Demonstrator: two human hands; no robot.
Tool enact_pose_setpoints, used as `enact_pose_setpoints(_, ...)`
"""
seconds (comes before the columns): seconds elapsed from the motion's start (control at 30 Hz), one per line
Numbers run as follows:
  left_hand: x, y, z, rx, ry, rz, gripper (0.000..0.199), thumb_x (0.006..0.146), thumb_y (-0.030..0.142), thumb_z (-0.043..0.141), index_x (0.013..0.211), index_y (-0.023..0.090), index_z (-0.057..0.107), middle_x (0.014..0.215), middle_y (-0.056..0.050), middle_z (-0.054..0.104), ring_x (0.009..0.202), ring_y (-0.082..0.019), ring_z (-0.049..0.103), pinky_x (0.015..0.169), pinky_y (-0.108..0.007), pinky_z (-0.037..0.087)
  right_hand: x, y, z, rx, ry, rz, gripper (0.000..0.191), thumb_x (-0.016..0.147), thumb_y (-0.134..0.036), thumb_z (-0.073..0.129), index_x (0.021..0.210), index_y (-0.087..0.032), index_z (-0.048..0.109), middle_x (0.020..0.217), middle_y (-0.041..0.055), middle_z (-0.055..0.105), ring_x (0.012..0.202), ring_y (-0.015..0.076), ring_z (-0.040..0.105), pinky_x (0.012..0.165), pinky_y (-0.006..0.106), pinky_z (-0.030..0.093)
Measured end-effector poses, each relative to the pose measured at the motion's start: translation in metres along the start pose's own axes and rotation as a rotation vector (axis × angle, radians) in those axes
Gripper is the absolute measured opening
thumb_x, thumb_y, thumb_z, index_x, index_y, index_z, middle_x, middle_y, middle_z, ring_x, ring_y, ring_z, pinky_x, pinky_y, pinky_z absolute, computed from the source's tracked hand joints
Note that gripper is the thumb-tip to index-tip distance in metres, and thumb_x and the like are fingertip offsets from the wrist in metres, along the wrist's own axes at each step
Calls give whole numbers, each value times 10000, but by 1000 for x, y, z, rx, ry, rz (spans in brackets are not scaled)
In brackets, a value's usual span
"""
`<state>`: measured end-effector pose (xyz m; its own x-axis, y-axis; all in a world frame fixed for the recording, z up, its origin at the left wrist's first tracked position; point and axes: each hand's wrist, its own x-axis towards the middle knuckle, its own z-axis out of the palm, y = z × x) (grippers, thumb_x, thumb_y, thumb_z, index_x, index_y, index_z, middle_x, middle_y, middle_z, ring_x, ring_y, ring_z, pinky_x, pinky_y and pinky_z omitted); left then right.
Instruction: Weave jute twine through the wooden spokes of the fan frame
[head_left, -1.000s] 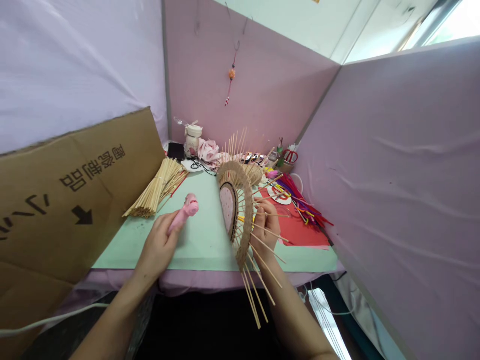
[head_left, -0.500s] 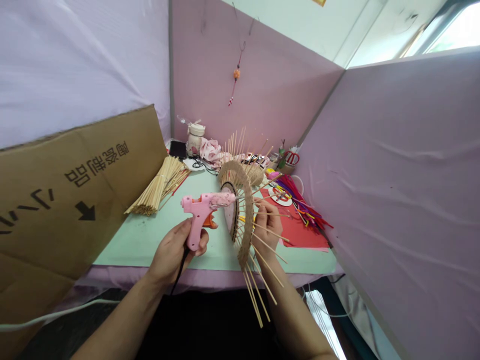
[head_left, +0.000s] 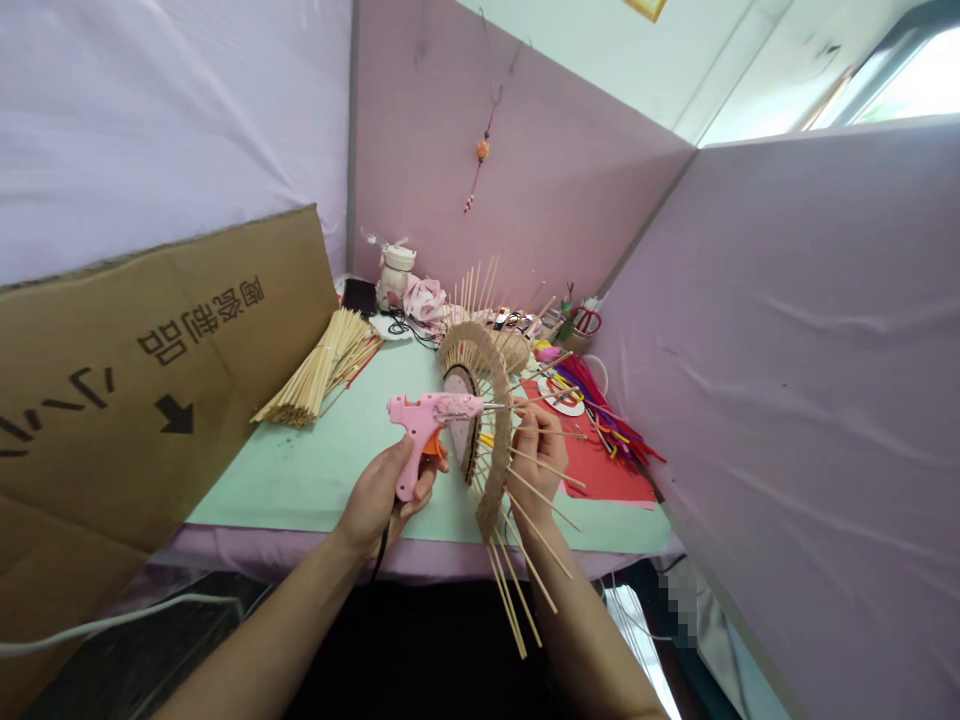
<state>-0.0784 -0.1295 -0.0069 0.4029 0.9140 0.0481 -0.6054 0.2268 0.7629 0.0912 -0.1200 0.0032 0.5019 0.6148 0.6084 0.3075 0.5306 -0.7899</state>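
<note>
My left hand (head_left: 382, 495) is wrapped around the handle of a pink hot glue gun (head_left: 416, 440), fingers by its orange trigger. The gun's metal nozzle reaches the side of a cardboard ring (head_left: 495, 490), which is tilted nearly on edge. Thin wooden sticks (head_left: 536, 560) fan outward from this ring, and an inner dark-edged disc (head_left: 459, 440) sits at their inner ends. My right hand (head_left: 540, 445) is closed at the ring's right side among the sticks, holding the piece up; its fingertips are partly hidden.
A bundle of wooden sticks (head_left: 319, 375) lies left, beside a large cardboard sheet (head_left: 217, 400). Behind are a white bottle (head_left: 395, 275), pink cloth (head_left: 425, 300) and a twine ball (head_left: 514, 350). Colourful pipe cleaners (head_left: 600, 400) and red paper (head_left: 611, 475) lie right.
My left hand has moved the glue gun right and slightly down, bringing its nozzle up to the cardboard ring. My right hand and the ring stay nearly in place.
</note>
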Motion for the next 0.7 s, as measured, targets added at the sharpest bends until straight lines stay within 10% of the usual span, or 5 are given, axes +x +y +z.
enact_pose_setpoints(0.7,7,-9,9,-49,68,-55,518,734,596,697,803,94,589,621,5,563,393,7,319,372,-134,189,0,-3,0,-28,1,-4,222,916,-383,515,907,-186,617,943,52,694,875,170,632,848,343,481)
